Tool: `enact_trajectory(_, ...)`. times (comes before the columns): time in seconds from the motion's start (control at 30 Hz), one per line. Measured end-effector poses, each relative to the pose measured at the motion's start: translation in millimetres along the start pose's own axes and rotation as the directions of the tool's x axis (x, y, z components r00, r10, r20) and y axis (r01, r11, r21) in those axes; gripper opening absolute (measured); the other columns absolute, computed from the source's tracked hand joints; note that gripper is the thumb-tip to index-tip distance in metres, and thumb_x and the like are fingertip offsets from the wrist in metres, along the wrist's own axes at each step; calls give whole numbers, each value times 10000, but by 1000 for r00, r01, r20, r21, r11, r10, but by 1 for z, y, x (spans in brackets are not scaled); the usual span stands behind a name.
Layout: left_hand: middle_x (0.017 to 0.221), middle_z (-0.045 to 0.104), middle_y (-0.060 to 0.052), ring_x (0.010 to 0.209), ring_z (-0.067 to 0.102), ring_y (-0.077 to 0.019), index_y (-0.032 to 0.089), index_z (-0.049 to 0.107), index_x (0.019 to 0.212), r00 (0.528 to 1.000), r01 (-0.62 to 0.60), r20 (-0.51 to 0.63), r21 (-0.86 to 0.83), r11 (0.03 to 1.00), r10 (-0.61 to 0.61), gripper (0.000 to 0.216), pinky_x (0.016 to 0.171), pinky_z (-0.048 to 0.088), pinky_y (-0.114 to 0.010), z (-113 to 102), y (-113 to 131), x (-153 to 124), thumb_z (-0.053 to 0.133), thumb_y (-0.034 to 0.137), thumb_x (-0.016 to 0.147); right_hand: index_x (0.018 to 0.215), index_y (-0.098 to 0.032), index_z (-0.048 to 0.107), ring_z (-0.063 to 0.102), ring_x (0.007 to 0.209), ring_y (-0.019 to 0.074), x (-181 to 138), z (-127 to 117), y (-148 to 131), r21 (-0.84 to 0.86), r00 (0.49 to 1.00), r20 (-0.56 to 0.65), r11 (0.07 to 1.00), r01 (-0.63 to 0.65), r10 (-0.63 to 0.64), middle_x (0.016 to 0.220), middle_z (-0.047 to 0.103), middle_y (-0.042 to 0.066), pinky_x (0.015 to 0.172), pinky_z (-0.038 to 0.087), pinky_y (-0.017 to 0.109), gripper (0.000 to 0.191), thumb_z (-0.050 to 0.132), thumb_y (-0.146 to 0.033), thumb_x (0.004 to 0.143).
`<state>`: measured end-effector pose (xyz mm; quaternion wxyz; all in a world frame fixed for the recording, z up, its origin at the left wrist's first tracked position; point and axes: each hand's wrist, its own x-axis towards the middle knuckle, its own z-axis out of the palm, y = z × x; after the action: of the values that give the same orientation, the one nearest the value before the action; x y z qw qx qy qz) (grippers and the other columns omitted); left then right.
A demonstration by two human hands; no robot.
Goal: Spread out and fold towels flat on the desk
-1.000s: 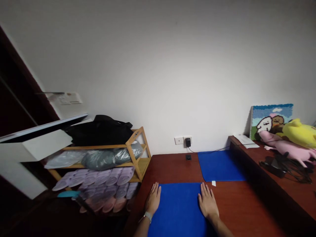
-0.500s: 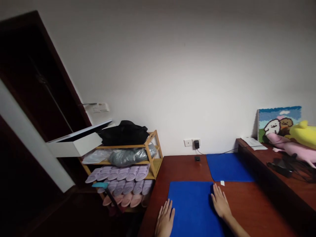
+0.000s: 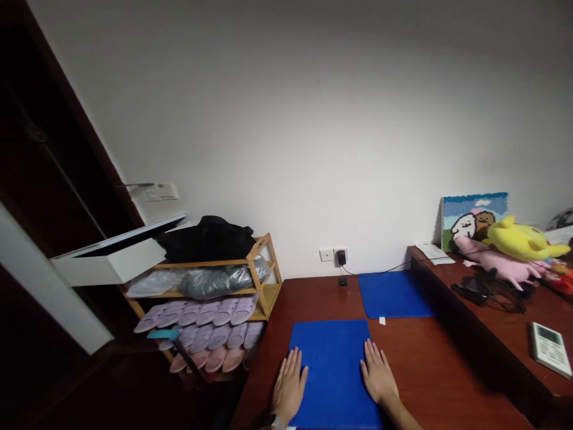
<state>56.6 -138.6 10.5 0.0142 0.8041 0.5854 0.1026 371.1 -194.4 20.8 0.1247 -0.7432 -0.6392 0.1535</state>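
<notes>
A flat blue cloth mat [image 3: 333, 373] lies on the reddish-brown wooden table [image 3: 308, 298]. On its left edge rests my left hand [image 3: 290, 382], palm down with fingers stretched and the thumb over the blue. My right hand [image 3: 378, 371] lies flat across the right edge, fingers pointing away from me. Neither hand holds anything. Farther back, against the wall, a second blue mat [image 3: 396, 295] is spread out, with a small white tag [image 3: 382, 321] at its front edge.
A wooden rack [image 3: 263, 280] at left bears slippers [image 3: 219, 313], wrapped bags and a black bag [image 3: 208, 239]. On the raised ledge at right are a yellow plush [image 3: 519, 237], a pink plush [image 3: 492, 260], black cables [image 3: 492, 292] and a calculator-like device [image 3: 550, 347]. A plug [image 3: 341, 258] sits in the wall.
The view has turned to the right, bringing the calculator-like device into sight. My left hand reaches farther up the mat's left edge, while my right hand sits slightly lower along the right edge.
</notes>
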Motion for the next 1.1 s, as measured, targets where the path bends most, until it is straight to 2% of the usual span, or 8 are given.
enact_trajectory(0.23, 1679, 219, -26, 1550, 178, -230, 220, 190, 1619, 957, -257, 72, -227, 939, 280, 646, 1286, 221, -494, 24, 141, 35, 132, 500, 1040, 1594, -99, 189, 103, 1556, 197, 1, 4, 3, -37, 1000, 22, 999, 13, -12, 1676, 147, 36, 1278, 78, 406, 694, 139, -444, 993)
enact_trajectory(0.37, 1668, 220, 31, 1549, 159, -181, 297, 139, 1621, 941, -300, 75, -275, 914, 331, 628, 1311, 172, -421, 42, 179, 37, 107, 491, 1023, 1584, -154, 276, 108, 1557, 217, 2, 11, 8, -89, 997, 36, 994, 69, -66, 1673, 153, 26, 1272, 72, 440, 661, 191, -389, 972)
enact_trajectory(0.5, 1673, 201, 23, 1552, 142, -190, 306, 139, 1620, 953, -260, 89, -263, 929, 291, 633, 1304, 173, -460, 37, 146, 33, 124, 527, 1026, 1592, -117, 224, 120, 1555, 205, 3, 12, 9, -98, 999, 18, 995, 37, -35, 1673, 166, 31, 1274, 88, 418, 684, 138, -412, 981)
enact_trajectory(0.6, 1681, 200, -45, 1554, 139, -245, 243, 171, 1621, 979, -144, 115, -188, 972, 167, 678, 1282, 175, -544, 17, 86, 32, 143, 569, 1027, 1598, -97, 180, 129, 1553, 195, 2, 12, 8, -76, 1000, 4, 997, 16, -16, 1675, 162, 34, 1277, 94, 406, 707, 113, -449, 989)
enact_trajectory(0.7, 1678, 208, -85, 1552, 156, -258, 191, 222, 1611, 989, -12, 148, -74, 997, 23, 746, 1273, 181, -522, -4, 25, 29, 174, 635, 1014, 1601, -109, 178, 131, 1552, 189, 2, 13, 8, -67, 1000, -8, 998, 9, -10, 1676, 156, 26, 1278, 86, 409, 710, 102, -465, 991)
enact_trajectory(0.8, 1681, 203, -81, 1552, 165, -249, 186, 208, 1613, 993, 36, 112, -24, 999, -33, 768, 1266, 207, -492, -11, -15, 23, 201, 659, 1008, 1600, -109, 179, 129, 1552, 188, 2, 15, 8, -81, 1000, -9, 997, 5, -6, 1677, 153, 29, 1278, 79, 404, 710, 107, -471, 993)
enact_trajectory(0.9, 1683, 200, -80, 1552, 175, -240, 170, 183, 1617, 998, 43, 55, -23, 999, -42, 772, 1264, 217, -467, -6, -28, 18, 199, 652, 1013, 1599, -103, 177, 123, 1553, 186, 3, 17, 9, -98, 1000, -5, 995, 8, -9, 1678, 154, 33, 1278, 74, 395, 709, 110, -470, 996)
enact_trajectory(1.1, 1675, 245, -75, 1543, 223, -250, 189, 208, 1616, 999, 44, 10, -22, 999, -44, 734, 1257, 224, -477, 5, -25, 19, 191, 617, 1020, 1603, -118, 174, 105, 1554, 184, 7, 14, 9, -87, 1000, 15, 996, 3, -2, 1681, 156, 30, 1276, 86, 398, 703, 122, -476, 1000)
